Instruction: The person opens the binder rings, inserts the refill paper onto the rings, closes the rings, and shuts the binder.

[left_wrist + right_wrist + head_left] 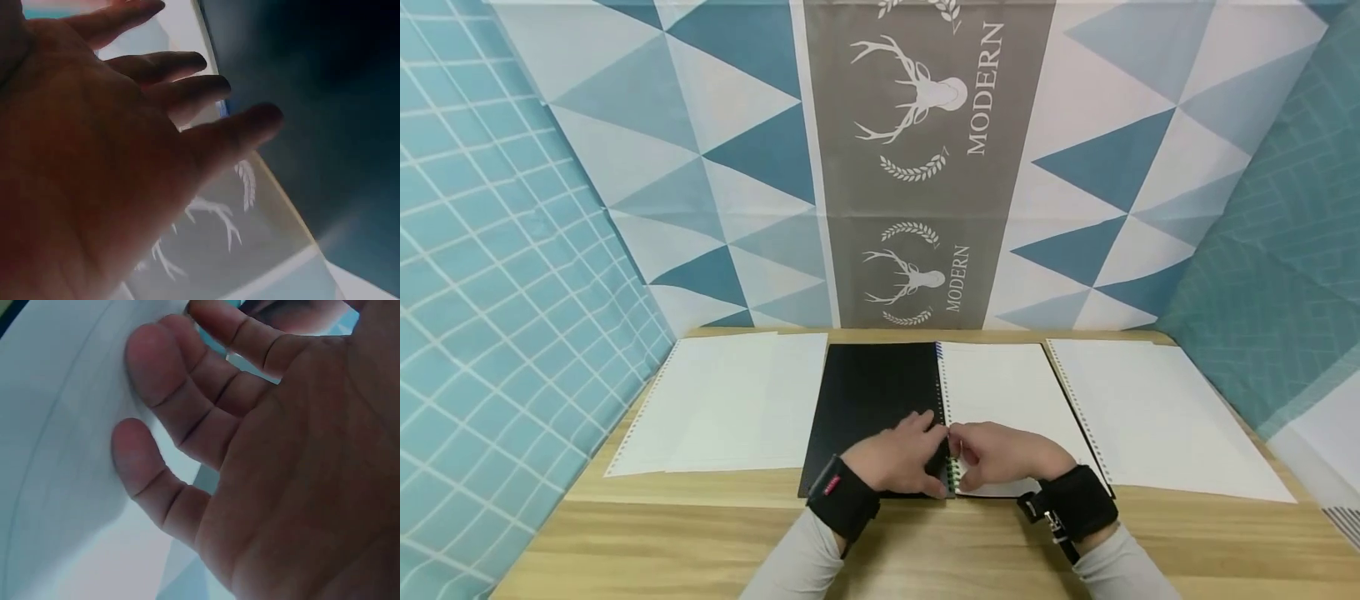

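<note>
A ring-bound notebook lies open, with a black cover [880, 375] on its left side and white sheets [1000, 375] on its right. Down the middle runs the ring binding [952, 475], green near the front and blue at the far end. My left hand [898, 458] rests over the black cover beside the binding, fingers spread and fairly straight in the left wrist view. Bent loosely, the fingers of my right hand [1007, 454] touch the holed edge of the white sheets at the binding. Thumb and forefinger look apart; the fingertips' exact contact is partly hidden.
Loose white hole-punched sheets [737, 408] overlap on the wooden table [700, 533] to the left. More hole-punched sheets [1165, 417] lie at the right, close to the notebook's edge. Patterned cloth walls [745, 167] stand behind and at both sides.
</note>
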`<action>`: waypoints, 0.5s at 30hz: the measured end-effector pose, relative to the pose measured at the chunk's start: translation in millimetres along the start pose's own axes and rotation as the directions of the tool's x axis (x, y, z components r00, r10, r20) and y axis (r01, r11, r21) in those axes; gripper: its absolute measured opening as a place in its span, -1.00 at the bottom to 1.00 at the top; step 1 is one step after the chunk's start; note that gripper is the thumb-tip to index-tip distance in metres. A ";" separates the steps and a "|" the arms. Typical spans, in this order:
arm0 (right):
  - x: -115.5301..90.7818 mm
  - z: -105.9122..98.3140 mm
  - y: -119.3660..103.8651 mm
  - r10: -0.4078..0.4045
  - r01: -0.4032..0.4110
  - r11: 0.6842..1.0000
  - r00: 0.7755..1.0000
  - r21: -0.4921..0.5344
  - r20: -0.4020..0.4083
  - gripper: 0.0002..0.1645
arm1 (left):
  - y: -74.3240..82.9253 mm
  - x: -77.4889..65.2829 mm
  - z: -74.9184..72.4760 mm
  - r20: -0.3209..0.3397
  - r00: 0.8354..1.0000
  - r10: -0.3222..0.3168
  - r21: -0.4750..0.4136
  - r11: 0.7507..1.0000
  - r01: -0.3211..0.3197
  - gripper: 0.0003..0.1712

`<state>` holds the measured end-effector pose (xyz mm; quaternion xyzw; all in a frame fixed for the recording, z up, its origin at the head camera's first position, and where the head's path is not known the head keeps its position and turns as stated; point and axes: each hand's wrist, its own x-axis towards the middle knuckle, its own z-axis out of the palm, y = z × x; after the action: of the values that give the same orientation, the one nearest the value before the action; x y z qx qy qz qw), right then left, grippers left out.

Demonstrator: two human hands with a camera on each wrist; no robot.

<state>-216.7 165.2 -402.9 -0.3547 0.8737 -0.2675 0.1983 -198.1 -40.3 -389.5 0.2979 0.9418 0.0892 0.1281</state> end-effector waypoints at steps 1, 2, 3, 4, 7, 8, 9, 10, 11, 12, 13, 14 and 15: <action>0.4 0.0 1.5 -0.009 0.009 1.000 1.000 0.016 0.000 -0.62 | 3.2 0.8 3.2 -0.001 1.000 0.010 0.035 0.999 -0.009 -0.10; 1.0 0.4 3.0 -0.014 0.014 0.999 1.000 0.029 -0.001 -0.62 | 5.0 1.3 6.1 -0.009 1.000 0.012 0.070 0.997 -0.011 -0.12; 1.2 0.5 3.9 -0.018 0.018 0.999 1.000 0.043 0.001 -0.62 | 6.1 1.8 8.7 -0.026 1.000 0.012 0.110 0.994 -0.009 -0.15; 1.5 0.8 4.7 -0.019 0.019 0.999 1.000 0.051 0.001 -0.62 | 6.5 2.0 10.7 -0.042 0.999 0.010 0.143 0.990 -0.004 -0.18; 1.8 1.2 6.0 -0.017 0.017 0.998 1.000 0.067 0.004 -0.62 | 6.3 3.0 15.1 -0.094 0.996 0.013 0.184 0.983 0.004 -0.22; 1.8 1.4 6.5 -0.014 0.013 0.998 1.000 0.068 0.004 -0.62 | 6.2 3.7 15.9 -0.106 0.994 0.014 0.182 0.983 0.006 -0.23; 1.8 1.3 6.7 -0.010 0.010 0.998 1.000 0.070 0.004 -0.62 | 6.3 4.3 16.5 -0.115 0.993 0.013 0.182 0.983 0.008 -0.23; 2.0 1.4 7.2 -0.006 0.006 0.998 1.000 0.070 0.003 -0.61 | 6.3 5.0 16.9 -0.120 0.993 0.010 0.179 0.984 0.012 -0.23; 2.1 1.3 7.3 -0.004 0.004 0.998 1.000 0.070 0.003 -0.61 | 6.3 5.8 17.2 -0.124 0.992 0.008 0.175 0.984 0.014 -0.21; 2.2 1.2 7.6 -0.002 0.002 0.998 1.000 0.067 0.002 -0.61 | 6.2 6.7 17.4 -0.124 0.992 0.006 0.175 0.985 0.016 -0.21; 2.2 1.0 7.7 -0.002 0.002 0.998 1.000 0.067 0.001 -0.61 | 5.8 7.6 17.5 -0.126 0.992 0.005 0.173 0.985 0.017 -0.20; 2.3 0.8 7.9 -0.003 0.003 0.998 1.000 0.070 -0.002 -0.61 | 5.5 8.6 17.4 -0.125 0.992 0.002 0.174 0.985 0.020 -0.20; 2.2 0.4 7.7 -0.005 0.005 0.997 1.000 0.071 -0.003 -0.61 | 5.0 9.4 17.3 -0.125 0.992 0.000 0.174 0.985 0.022 -0.19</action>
<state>-221.9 168.1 -408.3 -0.3494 0.8629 -0.2995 0.2091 -197.7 -29.2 -406.4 0.2967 0.9537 0.0239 0.0429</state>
